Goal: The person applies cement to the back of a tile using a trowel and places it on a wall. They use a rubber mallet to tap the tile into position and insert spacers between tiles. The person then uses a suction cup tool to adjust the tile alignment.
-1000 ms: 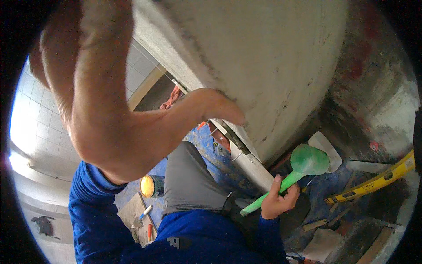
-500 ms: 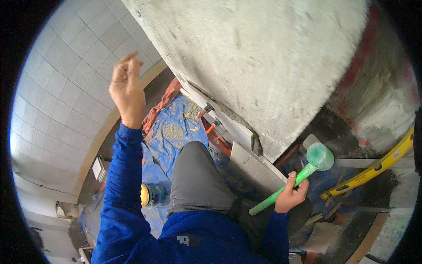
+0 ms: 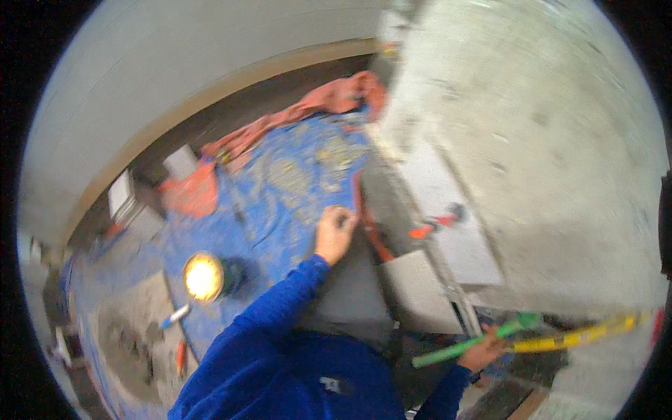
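Observation:
My right hand (image 3: 484, 351) is closed around the green handle of a mallet (image 3: 441, 355), at the lower right. The mallet lies slanted across my lap side, its blurred head pointing right, close to a yellow spirit level (image 3: 581, 337). My left hand (image 3: 336, 234) hovers by my knee with fingers curled in, and I see nothing in them. Just right of it, a grey tile (image 3: 420, 287) leans by the low ledge. Above that tile, an orange-red clamp (image 3: 437, 225) with a dark knob crosses a pale tile strip (image 3: 448, 203) against the plastered block.
A blue tarp (image 3: 269, 217), strewn with rubble, covers the floor. On it stands a can-like object (image 3: 203, 276) with a bright yellow top. A mortar-smeared board (image 3: 150, 294) lies at left. Tile stacks (image 3: 124, 199) and an orange sheet (image 3: 301, 105) sit near the wall.
My left hand has dropped from high at the left to beside my knee. The view has swung left, showing more tarp. The mallet stays in my right hand, now lying flatter.

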Tool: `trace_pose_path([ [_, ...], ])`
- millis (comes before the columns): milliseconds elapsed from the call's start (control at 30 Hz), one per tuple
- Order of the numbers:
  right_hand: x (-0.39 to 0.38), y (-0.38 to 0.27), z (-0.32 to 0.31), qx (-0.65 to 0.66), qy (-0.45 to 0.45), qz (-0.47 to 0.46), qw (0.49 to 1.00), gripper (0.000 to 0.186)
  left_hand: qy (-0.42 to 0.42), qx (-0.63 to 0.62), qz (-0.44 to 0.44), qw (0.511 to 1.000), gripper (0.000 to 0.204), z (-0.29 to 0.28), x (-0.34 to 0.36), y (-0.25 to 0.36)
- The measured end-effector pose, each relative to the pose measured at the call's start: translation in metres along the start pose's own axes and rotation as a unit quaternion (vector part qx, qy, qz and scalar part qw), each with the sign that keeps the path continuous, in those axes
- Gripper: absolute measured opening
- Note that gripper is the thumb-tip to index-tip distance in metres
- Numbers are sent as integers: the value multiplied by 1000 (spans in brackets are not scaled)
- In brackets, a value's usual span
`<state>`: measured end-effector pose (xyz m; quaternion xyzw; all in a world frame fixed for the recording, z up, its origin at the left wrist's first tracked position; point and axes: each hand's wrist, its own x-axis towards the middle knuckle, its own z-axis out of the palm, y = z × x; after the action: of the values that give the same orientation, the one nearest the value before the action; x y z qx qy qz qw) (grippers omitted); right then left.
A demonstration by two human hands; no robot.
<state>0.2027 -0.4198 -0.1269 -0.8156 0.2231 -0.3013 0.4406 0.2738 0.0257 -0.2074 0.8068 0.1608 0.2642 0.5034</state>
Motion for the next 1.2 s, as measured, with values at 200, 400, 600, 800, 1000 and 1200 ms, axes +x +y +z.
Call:
trace_pose_path([
  [200,16,-88,-41,61,-8,-7,998,56,101,179,-11,979,24,-201,-16,-112],
  [400,50,-170,-45,333,19,30,942,60,29,509,-117,852,39,-372,-62,-224],
  [600,62,-200,-53,340,62,2,938,60,-25,485,-114,867,36,-361,-91,-240],
  [800,47,-201,-69,311,24,-5,950,66,-57,489,-118,862,29,-362,-82,-227],
  [1000,7,-190,-72,236,110,108,959,41,-50,500,-71,862,28,-364,-83,-231],
  [1200,-61,-163,-52,275,58,221,934,27,-74,501,-101,856,34,-366,-83,-237],
])
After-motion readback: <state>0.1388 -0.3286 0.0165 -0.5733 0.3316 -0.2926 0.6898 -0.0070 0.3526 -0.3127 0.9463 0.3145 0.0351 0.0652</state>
